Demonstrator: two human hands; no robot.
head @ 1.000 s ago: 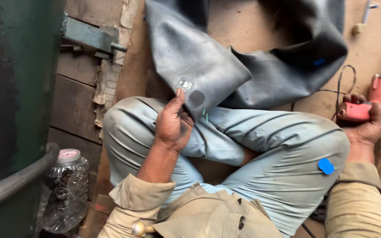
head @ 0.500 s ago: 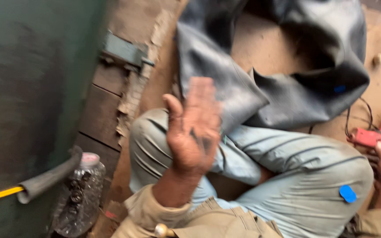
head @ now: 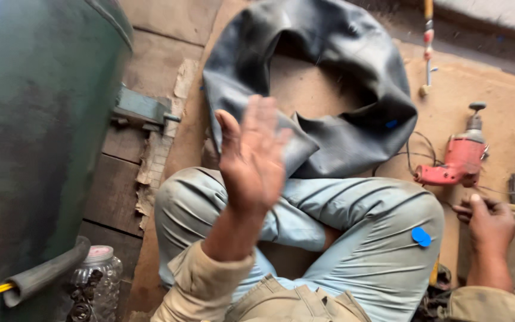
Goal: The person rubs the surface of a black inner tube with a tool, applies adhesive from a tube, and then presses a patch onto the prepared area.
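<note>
The fingers of the left hand were spread and released, palm raised and blurred above the person's crossed legs, grasping nothing. Just beyond that hand lay a black rubber inner tube, slack and folded, resting on the floor with one fold touching the light blue trousers at the knees. The right hand sat low beside the right knee, its fingers loosely curled; whether they pinched the thin cord near them could not be told. Just ahead of that hand lay a red electric drill on its side, its dark cord looping toward the tube. A small blue patch stuck to the trouser leg near the right knee. To the left rose a large green tank, with a dark hose at its foot and a clear plastic jar with a pink lid, holding small dark parts, beside it. A striped rod lay well beyond the tube.
</note>
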